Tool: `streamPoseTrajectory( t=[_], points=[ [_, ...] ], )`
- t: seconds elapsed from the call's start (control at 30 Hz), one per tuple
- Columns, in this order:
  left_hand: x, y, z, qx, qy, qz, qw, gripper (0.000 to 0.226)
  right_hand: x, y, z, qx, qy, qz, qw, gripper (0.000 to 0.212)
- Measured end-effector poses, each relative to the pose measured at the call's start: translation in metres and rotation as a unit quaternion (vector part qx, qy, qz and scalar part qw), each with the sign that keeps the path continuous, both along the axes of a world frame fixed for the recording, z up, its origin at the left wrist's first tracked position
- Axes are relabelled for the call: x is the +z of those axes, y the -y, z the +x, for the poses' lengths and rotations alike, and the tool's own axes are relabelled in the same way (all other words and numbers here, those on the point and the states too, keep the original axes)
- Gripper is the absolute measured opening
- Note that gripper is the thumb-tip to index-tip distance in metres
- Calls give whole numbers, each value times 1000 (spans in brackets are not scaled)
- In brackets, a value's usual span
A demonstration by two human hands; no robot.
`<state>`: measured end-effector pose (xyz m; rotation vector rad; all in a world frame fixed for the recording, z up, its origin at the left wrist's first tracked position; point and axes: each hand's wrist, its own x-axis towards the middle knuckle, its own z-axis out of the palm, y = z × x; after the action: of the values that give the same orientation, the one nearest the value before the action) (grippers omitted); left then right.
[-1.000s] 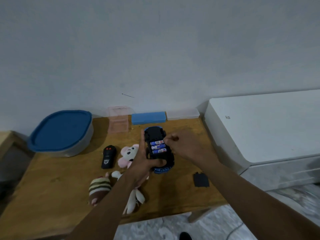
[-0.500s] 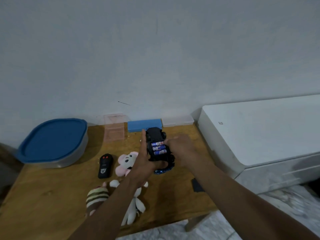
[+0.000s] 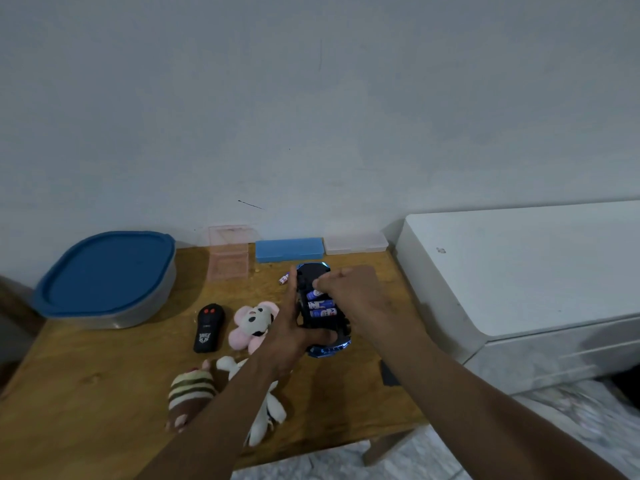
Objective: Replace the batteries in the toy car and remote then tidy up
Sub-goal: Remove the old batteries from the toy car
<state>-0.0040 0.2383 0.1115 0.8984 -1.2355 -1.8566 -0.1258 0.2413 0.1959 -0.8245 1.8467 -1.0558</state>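
Since the earlier frame the right hand (image 3: pixel 349 292) has gone up to the far end of the battery bay, and a loose battery (image 3: pixel 284 279) now lies on the surface (image 3: pixel 104 375) just beside the nose of the toy car (image 3: pixel 313 271). The left hand (image 3: pixel 287 336) holds the car upside down above the surface, with its grip clamped round the body. The grip of the right hand is closed, the fingertips together on the top battery (image 3: pixel 314 294). Two more batteries (image 3: pixel 322 308) sit in the bay below it.

I judge the task to be at an early stage, in the middle of the car's battery exchange. Whether these cells are the old ones or the new ones, I cannot tell. A black piece, probably the bay cover (image 3: pixel 388 374), lies apart near the front edge, half hidden by the right arm, so the bay is not closed yet. The remote (image 3: pixel 209 328) lies well to the left and looks untouched. The tidying also remains.
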Motion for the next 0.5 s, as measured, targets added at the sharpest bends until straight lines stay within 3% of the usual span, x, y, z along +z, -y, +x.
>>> streamPoseTrajectory(
  t=[0.13,0.23,0.37,0.5],
  points=[
    [4,2,-2,-4,1,-1,1000,125,-7,-2,-4,0,-27,-24,999,14],
    [7,5,1,-16,3,-11,1000,125,-5,-5,-9,3,32,-41,999,25],
    [9,6,3,-24,3,-2,1000,126,-4,-6,-15,5,73,-84,994,14],
    [9,2,2,-29,6,1,1000,123,-1,-4,-29,-4,202,-101,974,16]
  ],
)
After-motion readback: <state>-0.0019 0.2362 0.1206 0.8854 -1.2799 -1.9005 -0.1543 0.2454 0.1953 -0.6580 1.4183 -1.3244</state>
